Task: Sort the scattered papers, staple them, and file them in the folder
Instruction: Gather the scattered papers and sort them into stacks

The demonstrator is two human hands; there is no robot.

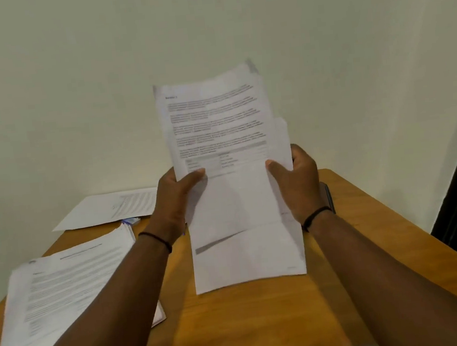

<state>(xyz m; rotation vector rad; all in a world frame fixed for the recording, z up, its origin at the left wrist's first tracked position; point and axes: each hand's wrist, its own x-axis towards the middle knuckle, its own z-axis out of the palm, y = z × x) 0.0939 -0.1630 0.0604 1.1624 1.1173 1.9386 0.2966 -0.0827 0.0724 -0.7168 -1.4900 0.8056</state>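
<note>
Up off the table, printed papers (227,144), uneven edges, both hands gripping.

Dim, even indoor light with a greenish cast, soft shadows cast on the held sheets (234,189) just below the fingers (193,175), printed text smeared by blur, table (237,321) edges bowed by wide-angle distortion, no glare.

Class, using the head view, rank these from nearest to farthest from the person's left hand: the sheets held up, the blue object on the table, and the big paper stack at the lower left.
1. Held sheets: gripped by the left hand itself, centre.
2. Blue object: just left of that hand, on the table.
3. Big paper stack: lower left, farthest.
</note>
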